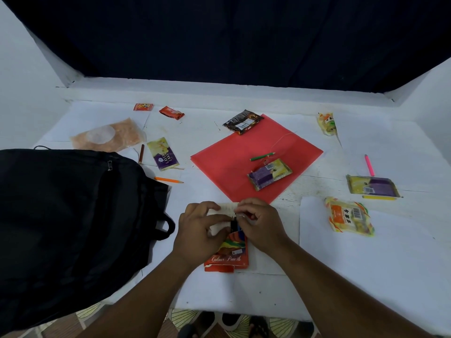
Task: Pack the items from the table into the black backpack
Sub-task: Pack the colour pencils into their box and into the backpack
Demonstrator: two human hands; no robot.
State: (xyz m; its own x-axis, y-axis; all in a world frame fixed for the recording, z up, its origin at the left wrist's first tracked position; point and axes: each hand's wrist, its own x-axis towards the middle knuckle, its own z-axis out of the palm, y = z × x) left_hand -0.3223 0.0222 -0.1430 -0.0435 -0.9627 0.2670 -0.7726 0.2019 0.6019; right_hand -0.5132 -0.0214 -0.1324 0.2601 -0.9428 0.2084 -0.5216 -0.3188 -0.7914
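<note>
1. Head view: both hands work at the colour pencil box, just right of the black backpack on the counter. The left hand curls round the box's open flap end; the right hand pinches that flap.
2. Light, thin card that would crush easily, so better held by its long sides.
3. Inside the box, dark pencil ends show. The backpack's contents are hidden.

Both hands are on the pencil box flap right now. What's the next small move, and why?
Probably tuck the flap shut. Both the left hand and right hand pinch the open white flap of the orange cardboard Colour Pencils box, pencil ends showing; closed, it can go into the black fabric backpack beside it.
</note>
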